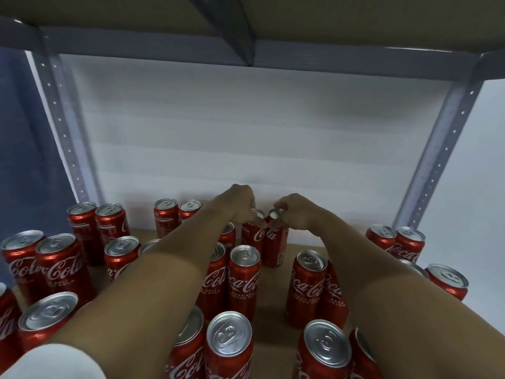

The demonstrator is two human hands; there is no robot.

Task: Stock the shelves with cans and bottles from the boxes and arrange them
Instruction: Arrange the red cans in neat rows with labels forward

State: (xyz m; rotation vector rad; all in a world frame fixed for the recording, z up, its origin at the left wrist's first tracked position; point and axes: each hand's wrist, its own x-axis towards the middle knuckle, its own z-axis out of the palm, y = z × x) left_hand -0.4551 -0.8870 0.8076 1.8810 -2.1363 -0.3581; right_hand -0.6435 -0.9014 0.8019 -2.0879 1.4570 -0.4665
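Both my arms reach deep into the shelf bay. My left hand (240, 206) grips the top of a red Coca-Cola can (252, 237) standing at the back middle. My right hand (293, 212) grips the top of a second red can (276, 246) right beside it; the two cans touch. Both stand upright on the brown shelf board (273, 318). Several more red cans stand in pairs across the shelf, such as a pair in the middle (243, 280) and one at the front (229, 348).
Grey perforated uprights frame the bay at the left (68, 138) and right (442, 149), with a white wall behind. The shelf above (246, 20) hangs low overhead. Cans crowd both sides of my arms; bare board shows between the middle and right pairs.
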